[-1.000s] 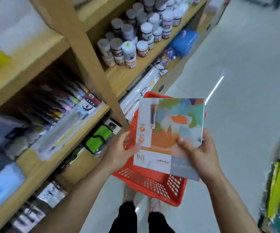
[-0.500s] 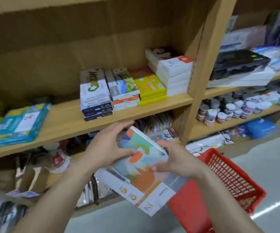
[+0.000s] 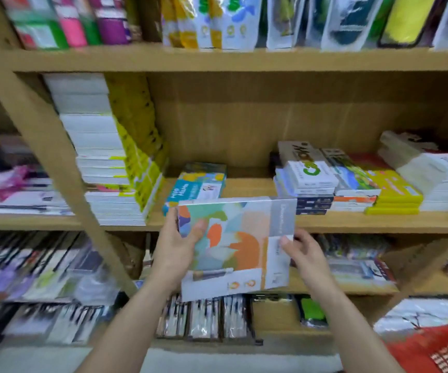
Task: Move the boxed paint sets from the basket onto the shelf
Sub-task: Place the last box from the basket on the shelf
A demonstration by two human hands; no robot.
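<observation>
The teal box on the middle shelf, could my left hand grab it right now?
Probably not: the left hand grips the paint set, which is held right in front of the teal box.

Right of the teal flat box (image 3: 196, 184) on the middle wooden shelf (image 3: 352, 223), bare board lies open up to a stack of white and dark-blue boxes (image 3: 309, 189). Left of it a tall white-and-yellow box stack (image 3: 110, 168) blocks; in front hangs a pastel-patterned flat paint box (image 3: 233, 243).

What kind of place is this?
Likely a stationery or art-supply shop: wooden shelves stacked with boxes, a red shopping basket, and a boxed paint set being shelved.
</observation>
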